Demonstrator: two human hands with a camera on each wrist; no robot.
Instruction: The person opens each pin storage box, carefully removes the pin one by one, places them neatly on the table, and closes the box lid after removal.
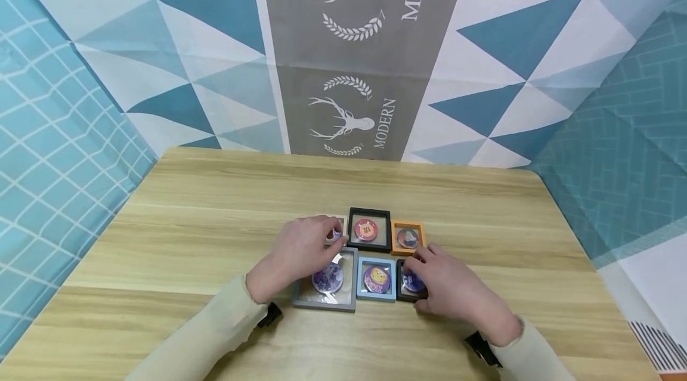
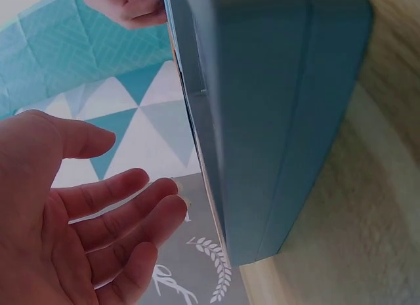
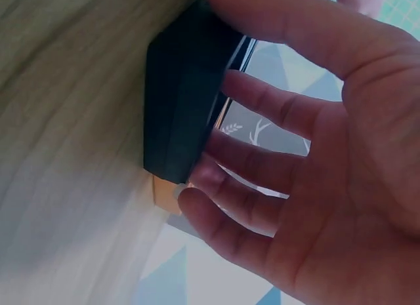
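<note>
Left hand (image 1: 300, 247) fingers loosely spread, curving over the small cream frame (image 1: 343, 226), contact unclear; right hand (image 1: 453, 285) fingers and thumb curl round the small black frame (image 1: 406, 287), lower right of the cluster on the wood-grain counter (image 1: 214, 238). Uneven pushing could skew tightly packed neighbours. Squared rims, glossy clear panes, round badges (image 1: 377, 279).

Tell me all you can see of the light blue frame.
The light blue frame is small and squarish, with a plain border that looks like plastic and a clear window holding a round purple badge with a yellow figure. It lies flat, face up, on the wood-grain table, in the near row between the larger gray frame and the small black frame; whether they touch it is hard to tell. Neither the left hand nor the right hand touches it.
</note>
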